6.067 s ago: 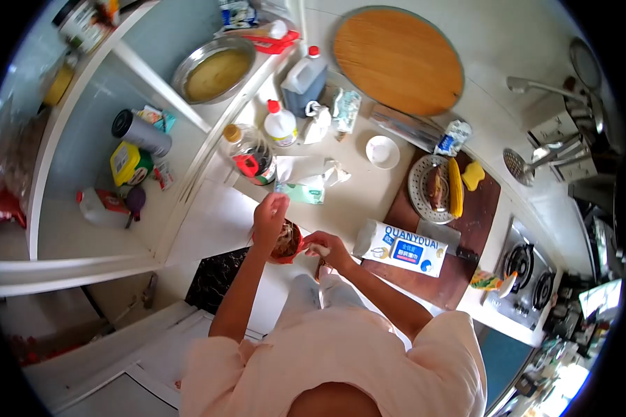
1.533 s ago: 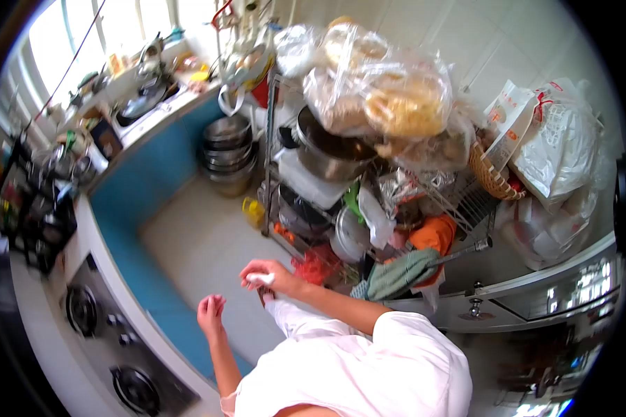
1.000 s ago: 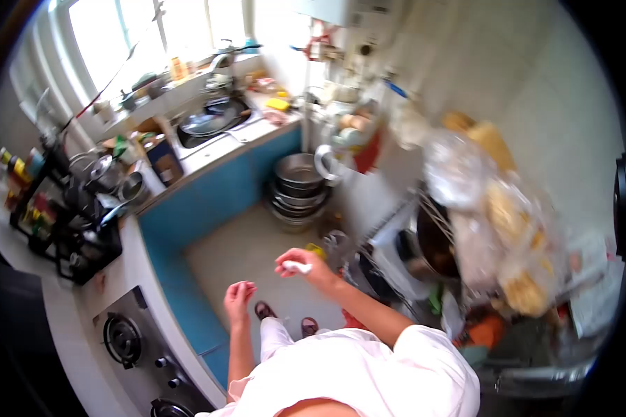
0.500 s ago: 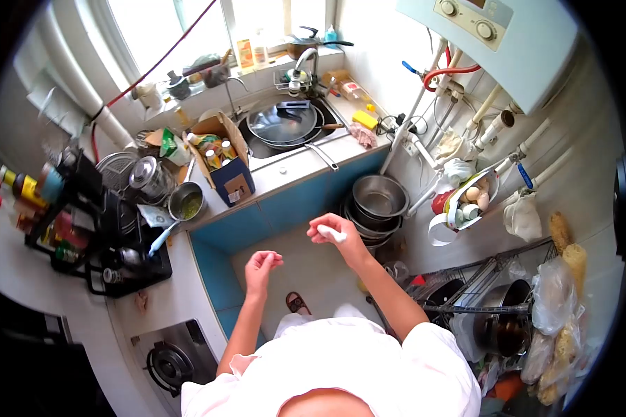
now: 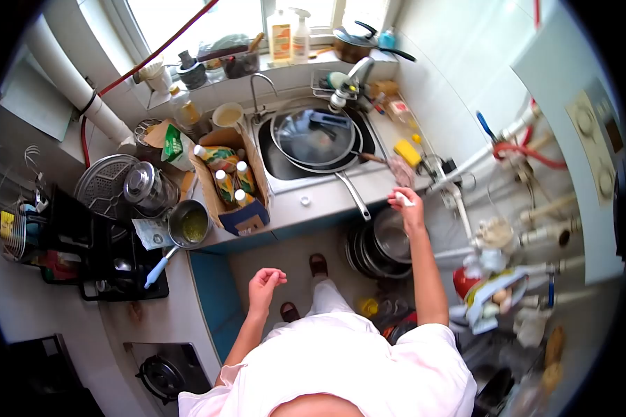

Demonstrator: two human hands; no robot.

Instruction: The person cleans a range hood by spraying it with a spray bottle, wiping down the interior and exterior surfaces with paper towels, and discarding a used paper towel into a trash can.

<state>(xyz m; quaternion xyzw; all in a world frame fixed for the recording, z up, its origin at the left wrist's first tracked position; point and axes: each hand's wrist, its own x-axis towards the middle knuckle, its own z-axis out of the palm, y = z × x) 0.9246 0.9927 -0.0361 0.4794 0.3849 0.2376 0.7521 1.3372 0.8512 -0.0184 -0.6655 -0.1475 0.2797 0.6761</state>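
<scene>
My right hand [image 5: 405,203] reaches forward near the counter's front edge, its fingers closed on a small white item [image 5: 404,199], too small to name. It is close to a pink cloth [image 5: 400,171] and above a stack of metal basins [image 5: 391,236] on the floor. My left hand [image 5: 266,283] hangs over the floor with its fingers curled together; whether anything is between them cannot be made out. Ahead, a pan with a glass lid [image 5: 311,135] rests on the sink [image 5: 275,163].
A box of bottles [image 5: 246,222] and a small pot [image 5: 189,224] stand on the left counter, near a black rack [image 5: 122,267] and a gas burner [image 5: 161,376]. At right are a water heater [image 5: 570,139], pipes and a hanging bag of eggs [image 5: 495,299].
The view has turned from the table and shelves, past the wire rack, to the sink, which is now closer. My right hand has stretched forward and right, still with the white item.
</scene>
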